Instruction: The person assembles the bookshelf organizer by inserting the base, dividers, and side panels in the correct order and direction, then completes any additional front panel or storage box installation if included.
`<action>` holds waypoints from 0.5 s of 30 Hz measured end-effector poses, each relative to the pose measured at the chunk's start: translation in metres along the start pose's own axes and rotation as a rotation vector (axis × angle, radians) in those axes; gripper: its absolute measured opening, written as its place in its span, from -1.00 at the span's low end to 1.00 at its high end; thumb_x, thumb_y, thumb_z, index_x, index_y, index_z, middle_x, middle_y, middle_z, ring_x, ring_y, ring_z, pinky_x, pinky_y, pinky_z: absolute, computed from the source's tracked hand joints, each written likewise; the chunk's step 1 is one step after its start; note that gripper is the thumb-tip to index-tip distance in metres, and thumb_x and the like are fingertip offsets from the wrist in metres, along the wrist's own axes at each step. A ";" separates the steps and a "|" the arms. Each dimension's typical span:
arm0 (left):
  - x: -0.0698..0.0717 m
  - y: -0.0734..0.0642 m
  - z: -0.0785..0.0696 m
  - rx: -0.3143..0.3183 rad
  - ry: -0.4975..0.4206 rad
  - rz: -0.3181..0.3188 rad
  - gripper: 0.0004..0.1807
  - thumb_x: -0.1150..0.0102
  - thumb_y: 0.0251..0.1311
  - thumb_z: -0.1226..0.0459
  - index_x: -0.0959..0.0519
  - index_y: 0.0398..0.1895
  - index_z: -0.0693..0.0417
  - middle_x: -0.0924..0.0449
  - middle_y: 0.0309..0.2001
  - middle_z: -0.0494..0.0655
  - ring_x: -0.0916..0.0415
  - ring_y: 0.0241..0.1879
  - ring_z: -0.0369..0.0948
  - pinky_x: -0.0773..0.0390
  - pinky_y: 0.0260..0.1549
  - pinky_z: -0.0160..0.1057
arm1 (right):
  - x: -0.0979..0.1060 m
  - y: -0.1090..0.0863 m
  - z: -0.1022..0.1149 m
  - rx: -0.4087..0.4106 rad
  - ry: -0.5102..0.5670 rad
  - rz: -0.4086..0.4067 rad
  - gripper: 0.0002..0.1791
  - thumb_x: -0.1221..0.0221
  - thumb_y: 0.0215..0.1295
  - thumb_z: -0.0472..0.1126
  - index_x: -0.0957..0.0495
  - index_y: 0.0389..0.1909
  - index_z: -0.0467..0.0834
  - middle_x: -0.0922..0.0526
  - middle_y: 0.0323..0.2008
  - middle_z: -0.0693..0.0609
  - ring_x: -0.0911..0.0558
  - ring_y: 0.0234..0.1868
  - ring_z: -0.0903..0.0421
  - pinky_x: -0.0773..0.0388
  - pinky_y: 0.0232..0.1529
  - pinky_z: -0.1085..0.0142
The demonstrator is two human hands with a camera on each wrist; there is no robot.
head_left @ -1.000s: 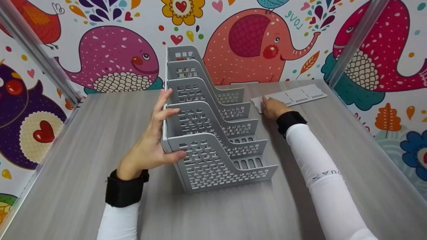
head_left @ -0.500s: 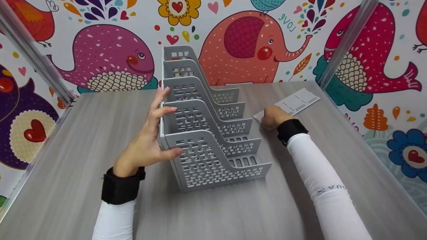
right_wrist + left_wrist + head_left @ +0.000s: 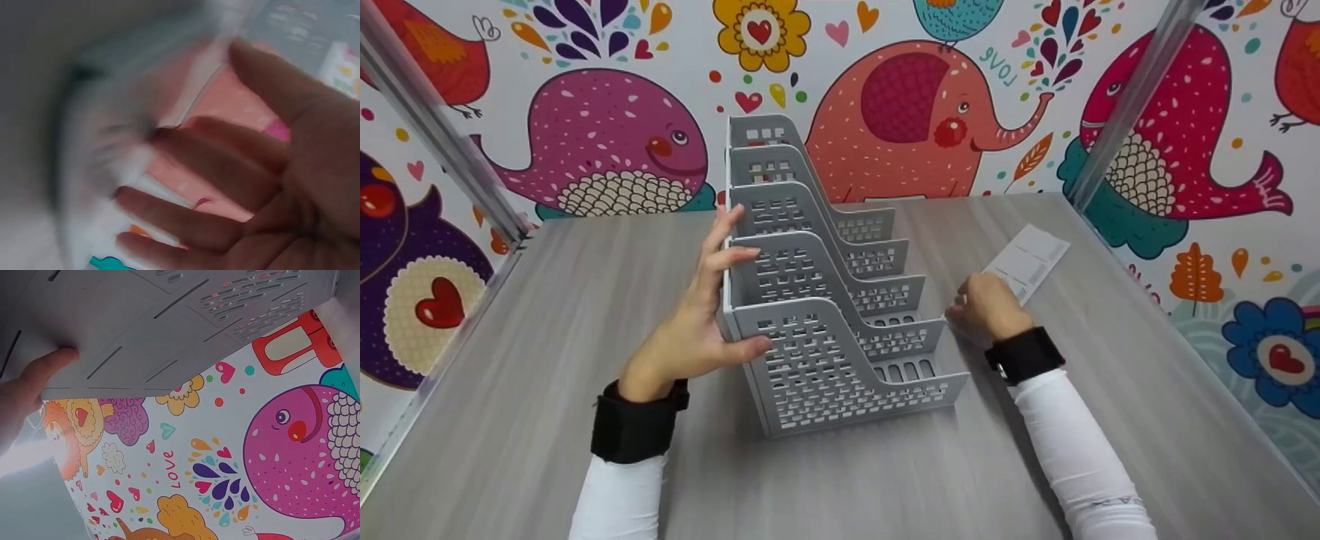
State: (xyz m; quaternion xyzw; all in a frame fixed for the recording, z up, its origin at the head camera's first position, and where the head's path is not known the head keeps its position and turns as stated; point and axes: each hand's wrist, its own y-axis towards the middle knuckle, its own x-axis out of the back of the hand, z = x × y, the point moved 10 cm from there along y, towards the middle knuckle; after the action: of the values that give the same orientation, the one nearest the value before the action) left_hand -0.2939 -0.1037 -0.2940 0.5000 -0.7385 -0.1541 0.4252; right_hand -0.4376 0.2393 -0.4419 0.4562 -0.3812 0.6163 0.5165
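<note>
A grey plastic file organizer stands on the table, its perforated dividers rising in stepped rows. My left hand holds its tall back edge, thumb on the nearest divider and fingers over the rim. In the left wrist view a finger lies against the organizer's slotted back. To the right, my right hand grips the near end of a flat, light-grey slotted panel; the hand covers that end. The right wrist view shows the fingers reaching toward a blurred pale surface.
The grey wood-look table runs under everything. A printed cartoon wall closes off the back, with metal frame posts at the corners. The table's right edge lies past the panel.
My right hand has moved nearer and slightly right, drawing the panel's near end along. The panel has swung to point more away from me. The left hand and organizer stay put.
</note>
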 end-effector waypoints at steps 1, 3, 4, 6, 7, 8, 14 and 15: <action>0.000 0.000 0.000 0.000 0.005 0.002 -0.07 -0.52 -0.11 0.17 -0.17 0.32 0.06 0.34 0.61 0.16 0.58 0.62 0.00 0.25 0.48 0.42 | 0.000 -0.004 0.001 -0.008 0.008 0.034 -0.56 -0.34 0.18 -0.14 -0.66 -0.07 -0.43 -0.71 -0.08 -0.39 -0.68 -0.05 -0.32 -0.62 0.06 -0.09; 0.000 0.000 0.000 -0.005 0.019 -0.002 -0.07 -0.51 -0.12 0.16 -0.17 0.32 0.06 0.32 0.61 0.17 0.58 0.62 0.02 0.30 0.47 0.43 | 0.001 -0.009 -0.001 -0.045 0.018 0.094 -0.46 -0.33 0.21 -0.08 -0.61 0.05 -0.42 -0.67 0.01 -0.41 -0.66 -0.01 -0.30 -0.60 0.09 -0.08; 0.000 0.000 0.000 -0.008 0.022 -0.004 -0.07 -0.51 -0.12 0.15 -0.17 0.32 0.07 0.32 0.61 0.17 0.57 0.62 0.03 0.31 0.47 0.44 | 0.002 -0.011 -0.003 -0.069 0.009 0.113 -0.41 -0.33 0.23 -0.03 -0.58 0.09 -0.43 -0.65 0.03 -0.41 -0.65 -0.02 -0.28 -0.60 0.07 -0.07; 0.000 0.000 0.000 -0.009 0.028 -0.003 -0.07 -0.51 -0.12 0.14 -0.17 0.32 0.07 0.32 0.61 0.18 0.57 0.62 0.06 0.32 0.46 0.44 | 0.002 -0.016 -0.013 -0.160 -0.003 0.161 -0.28 -0.30 0.26 0.09 -0.51 0.16 -0.45 -0.63 0.01 -0.42 -0.64 -0.11 -0.23 -0.63 -0.06 -0.01; 0.000 0.000 0.000 -0.007 0.030 -0.003 -0.07 -0.51 -0.12 0.14 -0.17 0.32 0.07 0.32 0.61 0.18 0.57 0.62 0.08 0.31 0.46 0.45 | 0.001 -0.018 -0.018 -0.213 -0.017 0.180 -0.22 -0.28 0.27 0.16 -0.47 0.18 -0.46 -0.62 -0.02 -0.42 -0.62 -0.17 -0.20 -0.62 -0.13 0.03; 0.000 0.000 0.000 -0.005 0.033 -0.003 -0.07 -0.51 -0.12 0.14 -0.17 0.32 0.06 0.32 0.61 0.18 0.56 0.61 0.10 0.31 0.46 0.45 | 0.000 -0.021 -0.024 -0.263 -0.036 0.197 -0.16 -0.24 0.28 0.23 -0.45 0.19 -0.47 -0.61 -0.05 -0.40 -0.60 -0.21 -0.16 -0.60 -0.20 0.07; -0.001 -0.001 0.001 0.002 0.019 0.001 -0.07 -0.51 -0.12 0.16 -0.17 0.31 0.07 0.34 0.62 0.16 0.54 0.61 0.10 0.17 0.45 0.45 | -0.019 -0.029 -0.038 -0.428 -0.128 0.253 0.07 -0.09 0.15 0.54 -0.50 0.08 -0.46 -0.64 -0.08 -0.37 -0.61 -0.22 -0.18 -0.61 -0.17 -0.08; -0.001 -0.001 0.001 0.003 0.011 0.001 -0.07 -0.51 -0.12 0.17 -0.17 0.31 0.07 0.34 0.62 0.15 0.54 0.62 0.07 0.14 0.45 0.44 | -0.021 -0.028 -0.037 -0.434 -0.143 0.252 0.07 -0.10 0.12 0.55 -0.51 0.07 -0.45 -0.65 -0.08 -0.36 -0.62 -0.20 -0.20 -0.60 -0.15 -0.12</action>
State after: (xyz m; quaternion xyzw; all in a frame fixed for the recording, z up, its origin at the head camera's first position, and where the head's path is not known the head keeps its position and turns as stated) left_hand -0.2942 -0.1032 -0.2958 0.5011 -0.7366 -0.1499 0.4288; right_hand -0.4148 0.2735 -0.4728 0.3261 -0.5938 0.5460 0.4930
